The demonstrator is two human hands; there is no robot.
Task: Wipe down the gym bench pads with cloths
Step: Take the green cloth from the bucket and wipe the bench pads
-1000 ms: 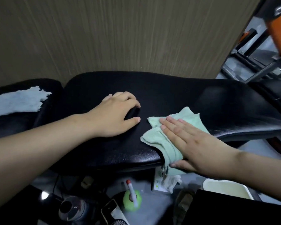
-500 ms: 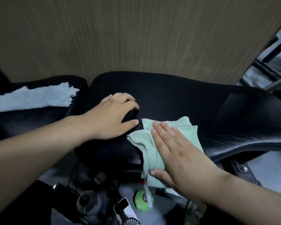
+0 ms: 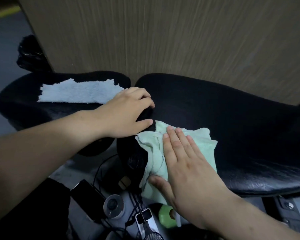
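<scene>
A long black bench pad [image 3: 232, 129] runs to the right, and a second black pad [image 3: 24, 104] lies to its left. My right hand [image 3: 185, 163] presses flat on a pale green cloth [image 3: 204, 142] at the long pad's near left end; the cloth hangs over the pad's edge. My left hand [image 3: 126, 113] rests with curled fingers on the long pad's left end, beside the cloth and holding nothing. A light blue cloth [image 3: 76, 93] lies spread on the left pad.
A wood-grain wall panel [image 3: 163, 35] stands right behind the pads. Below the bench are a green spray bottle [image 3: 166, 216], cables, a round silver lid [image 3: 113, 204] and a small fan [image 3: 152, 235]. A black bag [image 3: 29, 54] sits at the far left.
My right hand slid the green cloth leftward along the long pad to its left end. The view swung left, bringing more of the left pad and blue cloth into sight. My left hand stayed put.
</scene>
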